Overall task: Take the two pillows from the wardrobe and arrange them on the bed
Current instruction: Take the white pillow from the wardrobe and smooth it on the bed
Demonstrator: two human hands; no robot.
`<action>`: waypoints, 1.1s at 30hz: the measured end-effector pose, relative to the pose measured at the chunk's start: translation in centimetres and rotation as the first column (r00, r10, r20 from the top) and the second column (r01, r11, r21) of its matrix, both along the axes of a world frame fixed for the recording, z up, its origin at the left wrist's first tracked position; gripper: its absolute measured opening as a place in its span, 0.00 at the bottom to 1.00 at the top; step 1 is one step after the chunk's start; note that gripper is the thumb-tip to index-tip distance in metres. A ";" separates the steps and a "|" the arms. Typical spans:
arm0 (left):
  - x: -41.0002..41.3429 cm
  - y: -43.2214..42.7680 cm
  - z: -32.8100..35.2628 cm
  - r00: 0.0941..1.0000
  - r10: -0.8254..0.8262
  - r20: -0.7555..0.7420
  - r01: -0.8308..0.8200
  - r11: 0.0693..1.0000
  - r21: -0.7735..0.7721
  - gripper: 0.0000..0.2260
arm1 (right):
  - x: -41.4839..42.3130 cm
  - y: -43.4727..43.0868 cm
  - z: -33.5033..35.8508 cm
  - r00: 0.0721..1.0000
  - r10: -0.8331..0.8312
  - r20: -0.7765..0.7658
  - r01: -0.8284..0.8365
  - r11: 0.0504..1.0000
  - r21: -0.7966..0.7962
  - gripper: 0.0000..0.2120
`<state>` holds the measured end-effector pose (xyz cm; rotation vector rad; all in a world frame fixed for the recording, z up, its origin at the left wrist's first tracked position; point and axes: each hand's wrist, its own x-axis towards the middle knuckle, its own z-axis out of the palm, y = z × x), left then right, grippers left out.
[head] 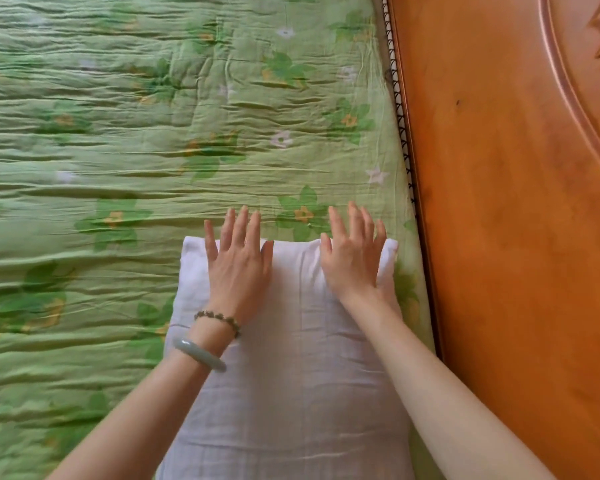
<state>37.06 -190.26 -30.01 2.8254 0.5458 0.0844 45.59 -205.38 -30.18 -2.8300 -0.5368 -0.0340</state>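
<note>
Pressing a white pillow flat on the bed, both hands open.

Left hand and right hand lie palms-down, fingers spread, gripping nothing, at the pillow's far end; its long axis runs away from the person, alongside the headboard, nearer the right hand.
</note>
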 end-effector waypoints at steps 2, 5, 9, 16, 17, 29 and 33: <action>-3.7 -1.4 0.0 0.985 -0.125 0.116 0.118 0.991 0.067 0.25 | -3.7 -0.2 0.5 0.983 0.084 0.166 -0.100 0.991 0.093 0.22; -9.7 -3.6 -1.5 0.968 -0.250 -0.033 0.251 0.965 0.070 0.27 | -9.6 -2.5 -1.1 0.965 0.264 0.006 -0.263 0.964 -0.049 0.25; -11.3 -3.6 -3.9 0.930 -0.209 -0.302 0.210 0.977 -0.029 0.29 | -10.7 -6.3 -4.7 0.946 0.193 -0.259 -0.258 0.934 -0.246 0.28; -12.0 1.6 -3.3 0.973 0.227 -0.053 -0.231 0.911 -0.342 0.29 | -8.3 -9.0 -3.1 0.831 -0.355 -0.428 0.520 0.769 0.372 0.29; -12.6 2.9 -3.5 0.901 0.416 -0.122 -0.420 0.767 -0.485 0.29 | -8.0 -9.6 -2.6 0.664 -0.444 -0.601 0.734 0.541 0.411 0.28; -14.7 7.0 -4.6 0.655 0.730 -0.196 -0.678 0.453 -0.579 0.17 | -5.5 -12.9 -2.6 0.453 -0.546 -0.705 0.883 0.380 0.274 0.09; -17.4 6.4 -5.4 0.682 0.575 -0.452 -0.697 0.326 -0.638 0.31 | -8.7 -14.2 -2.8 0.370 -0.294 -0.881 0.915 0.277 0.292 0.12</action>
